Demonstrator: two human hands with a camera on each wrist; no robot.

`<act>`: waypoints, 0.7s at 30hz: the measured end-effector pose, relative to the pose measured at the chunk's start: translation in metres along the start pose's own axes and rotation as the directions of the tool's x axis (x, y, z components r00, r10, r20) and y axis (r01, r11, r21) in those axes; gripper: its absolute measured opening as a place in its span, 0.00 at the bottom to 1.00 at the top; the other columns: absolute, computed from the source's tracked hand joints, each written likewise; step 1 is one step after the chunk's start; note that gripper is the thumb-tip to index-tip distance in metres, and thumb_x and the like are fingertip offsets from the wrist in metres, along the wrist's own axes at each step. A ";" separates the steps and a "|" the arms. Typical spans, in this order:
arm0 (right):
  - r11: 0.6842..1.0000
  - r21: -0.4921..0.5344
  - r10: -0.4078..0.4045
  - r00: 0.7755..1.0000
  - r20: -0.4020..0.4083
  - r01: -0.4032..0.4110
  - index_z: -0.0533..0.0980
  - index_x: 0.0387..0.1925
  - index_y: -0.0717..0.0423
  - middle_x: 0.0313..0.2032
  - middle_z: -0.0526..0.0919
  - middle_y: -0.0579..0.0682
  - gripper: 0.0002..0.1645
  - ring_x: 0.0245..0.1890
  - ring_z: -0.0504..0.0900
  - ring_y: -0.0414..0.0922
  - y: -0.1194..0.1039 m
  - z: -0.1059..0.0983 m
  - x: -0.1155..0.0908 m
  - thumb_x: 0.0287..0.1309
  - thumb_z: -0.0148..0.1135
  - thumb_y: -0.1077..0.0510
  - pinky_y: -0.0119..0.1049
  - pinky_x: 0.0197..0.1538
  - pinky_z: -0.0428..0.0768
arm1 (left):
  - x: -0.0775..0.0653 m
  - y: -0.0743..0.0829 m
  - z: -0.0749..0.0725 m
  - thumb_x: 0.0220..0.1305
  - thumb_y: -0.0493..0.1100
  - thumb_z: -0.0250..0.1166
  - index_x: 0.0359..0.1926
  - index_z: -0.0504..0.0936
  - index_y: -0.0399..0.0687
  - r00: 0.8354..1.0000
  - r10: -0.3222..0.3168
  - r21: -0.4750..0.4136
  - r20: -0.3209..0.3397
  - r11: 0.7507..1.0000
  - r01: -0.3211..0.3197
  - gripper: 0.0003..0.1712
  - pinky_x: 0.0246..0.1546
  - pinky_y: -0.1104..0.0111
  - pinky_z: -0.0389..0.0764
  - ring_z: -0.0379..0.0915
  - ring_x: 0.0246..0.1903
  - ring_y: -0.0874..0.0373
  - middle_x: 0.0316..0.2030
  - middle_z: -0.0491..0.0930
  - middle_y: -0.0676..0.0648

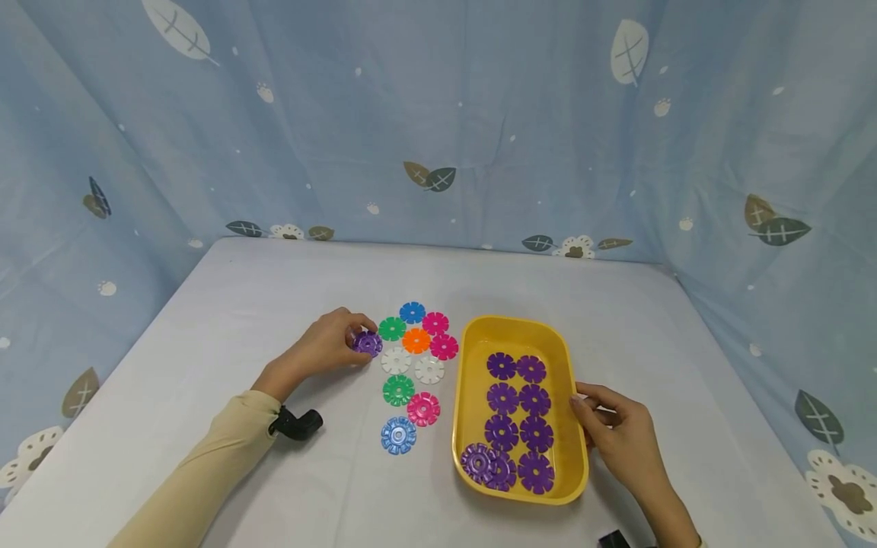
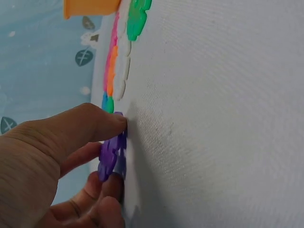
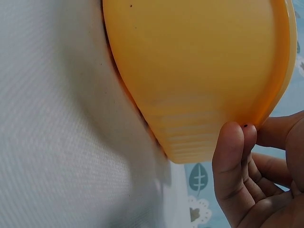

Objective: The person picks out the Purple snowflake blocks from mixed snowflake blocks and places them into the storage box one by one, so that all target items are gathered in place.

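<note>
My left hand (image 1: 334,340) pinches a purple flower-shaped disc (image 1: 368,344) at the left of the loose discs. In the left wrist view thumb and fingers hold that purple disc (image 2: 110,154) by its edges, close to the white cloth. My right hand (image 1: 620,430) grips the right rim of a yellow tray (image 1: 473,342), thumb on the rim and fingers outside. The right wrist view shows fingertips (image 3: 231,137) against the tray's outer wall (image 3: 199,71). Inside the tray lie several purple discs (image 1: 503,398) in two columns, with one disc (image 1: 476,462) overlapping another at the near left corner.
Left of the tray lie loose discs: blue (image 1: 412,312), green (image 1: 393,329), orange (image 1: 416,341), pink (image 1: 444,347), white (image 1: 396,360) and a light blue one (image 1: 398,435) nearest me. White cloth (image 1: 308,487) covers the table; a blue leaf-print curtain (image 1: 507,114) hangs behind it.
</note>
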State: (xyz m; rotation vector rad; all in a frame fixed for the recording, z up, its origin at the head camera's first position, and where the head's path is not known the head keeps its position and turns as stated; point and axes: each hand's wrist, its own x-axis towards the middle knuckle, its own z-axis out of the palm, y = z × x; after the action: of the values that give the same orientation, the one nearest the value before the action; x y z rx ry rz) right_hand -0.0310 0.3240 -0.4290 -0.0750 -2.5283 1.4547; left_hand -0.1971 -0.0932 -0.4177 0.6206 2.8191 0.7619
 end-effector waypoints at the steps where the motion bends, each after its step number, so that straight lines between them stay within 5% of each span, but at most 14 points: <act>1: 1.000 0.001 0.002 1.000 0.000 -0.002 0.81 0.51 0.66 0.29 0.81 0.55 0.15 0.16 0.81 0.44 0.000 0.000 0.000 0.66 0.64 0.62 0.38 0.20 0.81 | 0.000 0.000 -0.001 0.51 0.45 0.78 0.53 0.83 0.49 1.000 -0.001 0.005 0.006 1.000 0.001 0.26 0.43 0.58 0.80 0.73 0.38 0.52 0.43 0.76 0.44; 10: 1.000 -0.001 0.002 1.000 0.002 -0.002 0.80 0.51 0.66 0.29 0.81 0.55 0.15 0.16 0.81 0.44 -0.001 0.000 0.001 0.66 0.64 0.61 0.38 0.20 0.81 | -0.001 0.001 -0.009 0.48 0.48 0.80 0.49 0.84 0.48 0.996 -0.027 0.058 0.084 0.998 0.022 0.26 0.47 0.54 0.79 0.74 0.43 0.50 0.44 0.80 0.43; 21: 1.000 0.004 0.020 1.000 0.009 -0.020 0.80 0.51 0.65 0.30 0.81 0.55 0.16 0.17 0.81 0.44 -0.002 -0.002 -0.001 0.67 0.63 0.60 0.38 0.20 0.81 | -0.010 0.005 -0.010 0.47 0.50 0.80 0.46 0.84 0.51 0.997 0.001 0.120 0.079 0.993 -0.010 0.24 0.44 0.56 0.80 0.74 0.42 0.51 0.43 0.80 0.46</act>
State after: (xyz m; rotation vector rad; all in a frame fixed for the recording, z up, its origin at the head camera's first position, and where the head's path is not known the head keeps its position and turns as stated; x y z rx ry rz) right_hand -0.0297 0.3246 -0.4268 -0.0939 -2.5382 1.4710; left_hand -0.1887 -0.0982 -0.4063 0.6613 2.8076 0.5587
